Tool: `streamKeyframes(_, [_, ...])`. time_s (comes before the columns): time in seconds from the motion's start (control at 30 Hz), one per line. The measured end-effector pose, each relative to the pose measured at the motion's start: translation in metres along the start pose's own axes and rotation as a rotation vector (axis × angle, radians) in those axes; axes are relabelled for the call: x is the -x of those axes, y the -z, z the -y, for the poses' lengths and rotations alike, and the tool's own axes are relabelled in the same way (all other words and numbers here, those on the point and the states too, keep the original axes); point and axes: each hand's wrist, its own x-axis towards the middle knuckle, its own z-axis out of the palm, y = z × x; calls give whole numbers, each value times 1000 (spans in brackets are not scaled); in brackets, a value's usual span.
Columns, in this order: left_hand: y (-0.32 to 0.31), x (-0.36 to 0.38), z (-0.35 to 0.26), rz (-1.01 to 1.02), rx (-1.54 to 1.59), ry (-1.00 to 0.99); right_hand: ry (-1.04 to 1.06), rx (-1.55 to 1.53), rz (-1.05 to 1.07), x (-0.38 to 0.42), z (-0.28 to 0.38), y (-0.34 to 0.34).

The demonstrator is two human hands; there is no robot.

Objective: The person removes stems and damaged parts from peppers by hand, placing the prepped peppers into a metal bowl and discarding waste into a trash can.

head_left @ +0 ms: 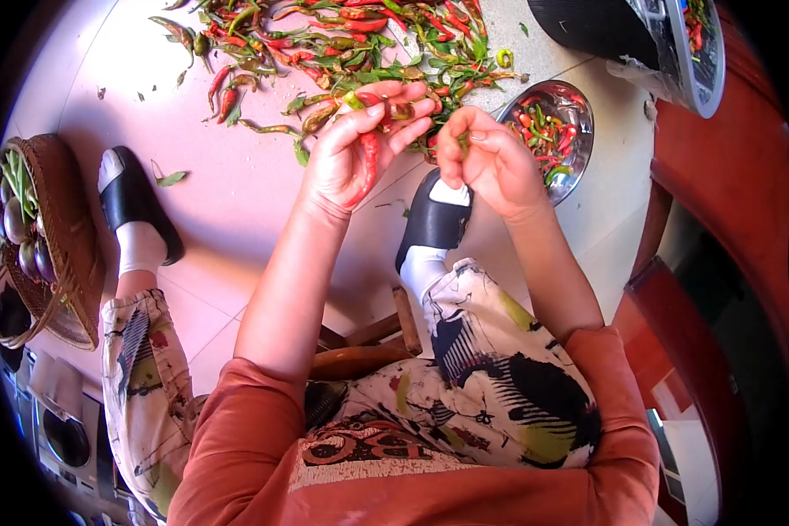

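Chili peppers lie in my left hand [346, 149], which is palm up with the thumb pressed over them. One long red chili pepper [371, 158] runs down across the palm, and a greenish-brown one crosses the fingers. My right hand [495, 162] is just to the right, fingers curled in a pinch around a small green bit [464, 140], perhaps a stem. Beyond both hands spreads a pile of red and green chili peppers [351, 39] with leaves on the floor. Beside my right hand stands a metal bowl [579, 175] with cut or small peppers inside.
A woven basket [74, 237] with eggplants [15, 221] and green beans [17, 180] stands at the left. A black bin [587, 31] is at the upper right. Reddish wooden furniture [719, 175] lines the right side. My slippered feet rest on the tiled floor [202, 324].
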Motion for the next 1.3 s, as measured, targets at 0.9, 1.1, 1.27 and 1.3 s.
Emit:
streamKeyframes(0.9, [-18,-20,12,-442,-390,-122,419,1325,-473,0,18,-12])
streamKeyframes(1.1, [-62,-32,126,-455,-753,112,523,943,-789,30,86,51])
streamKeyframes(1.27, [-27,-39,194,-169,-586,250,99,1823,-610,-15,62,78])
streamKeyframes(1.3, [-29,-35,185,-164,-582,251,-50,2040,-596,-29,58,70])
